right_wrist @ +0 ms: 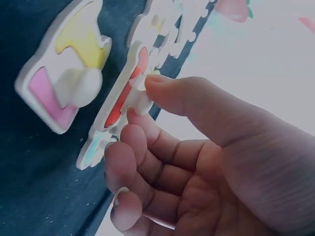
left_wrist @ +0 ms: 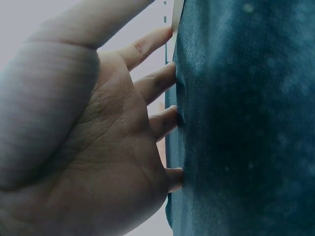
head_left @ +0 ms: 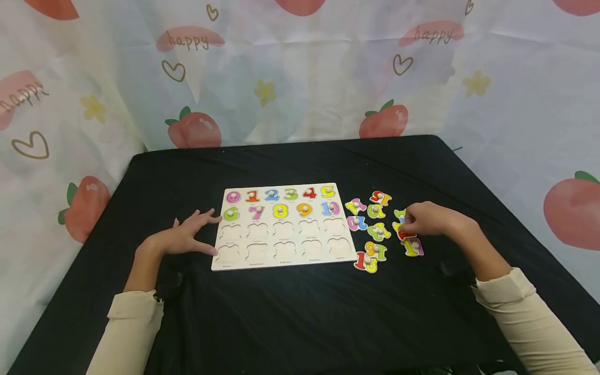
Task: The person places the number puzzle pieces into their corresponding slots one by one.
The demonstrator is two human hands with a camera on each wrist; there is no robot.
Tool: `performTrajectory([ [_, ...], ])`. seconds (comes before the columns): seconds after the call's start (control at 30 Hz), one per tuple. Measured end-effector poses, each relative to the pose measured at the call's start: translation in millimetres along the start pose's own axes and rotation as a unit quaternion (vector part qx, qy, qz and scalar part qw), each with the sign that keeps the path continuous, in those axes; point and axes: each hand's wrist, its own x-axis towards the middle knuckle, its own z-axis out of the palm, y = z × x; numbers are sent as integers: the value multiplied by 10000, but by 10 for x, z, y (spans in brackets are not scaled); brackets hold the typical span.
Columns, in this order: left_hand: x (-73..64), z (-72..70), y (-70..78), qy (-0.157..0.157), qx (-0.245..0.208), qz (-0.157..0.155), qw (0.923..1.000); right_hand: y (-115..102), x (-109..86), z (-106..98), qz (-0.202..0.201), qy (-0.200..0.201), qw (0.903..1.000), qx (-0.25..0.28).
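Note:
A pale wooden number puzzle board (head_left: 281,240) lies on the black cloth. Colourful pieces 0 to 10 fill its top two rows; the lower two rows show bare recesses. My left hand (head_left: 185,235) is spread at the board's left edge, thumb and forefinger touching it. At the right, my right hand (head_left: 431,219) pinches the white knob of a red number piece (right_wrist: 119,106) between thumb and forefinger. Its numeral cannot be made out. A yellow-and-pink number piece (right_wrist: 84,37) lies beside it, nearest the right hand.
Several loose number pieces (head_left: 378,232) lie between the board and my right hand, some touching or overlapping. Black cloth (head_left: 300,312) covers the table. A printed fabric backdrop (head_left: 300,78) hangs behind and at the sides.

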Motion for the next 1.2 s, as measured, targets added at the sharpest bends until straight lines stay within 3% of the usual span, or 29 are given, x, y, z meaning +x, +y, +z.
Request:
performTrajectory([
  [0.5, 20, -8, -11, -20, 62, -15, 10000, -407, 196, -30, -869, 542, 9943, -293],
  [1.2, -13, 22, 20, 8, -1, 6, 10000, -1244, 636, 169, -1497, 259, 9871, -501],
])
